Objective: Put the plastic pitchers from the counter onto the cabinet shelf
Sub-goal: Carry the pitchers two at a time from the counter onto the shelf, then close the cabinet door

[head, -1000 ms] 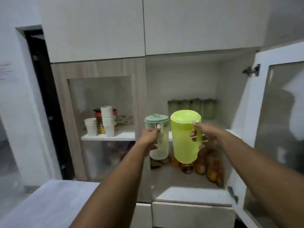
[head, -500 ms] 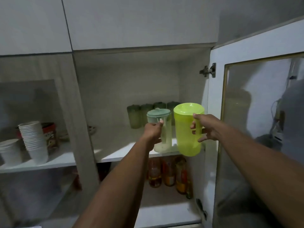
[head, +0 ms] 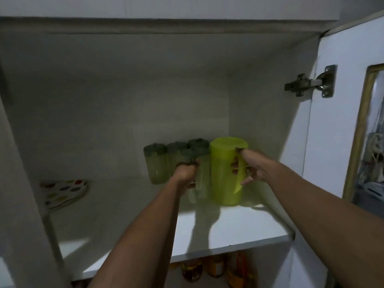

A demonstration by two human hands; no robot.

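A lime-green plastic pitcher [head: 225, 173] stands on the white cabinet shelf [head: 239, 229], towards the right. My right hand [head: 249, 169] grips its handle. Just left of it sits a clear pitcher with a pale green lid [head: 200, 173], its base at or just above the shelf. My left hand [head: 186, 175] is closed around its handle. Behind them, against the back wall, stand several dark green lidded pitchers [head: 158, 163].
A plate with coloured dots [head: 64, 192] lies on the shelf's left side. The cabinet door [head: 342, 121] hangs open on the right, with a metal hinge [head: 311, 82]. Jars [head: 212, 269] fill the shelf below. The shelf's front part is bare.
Both hands have carried the pitchers forward into the cabinet and down to the shelf. The camera has moved much closer to the shelf.
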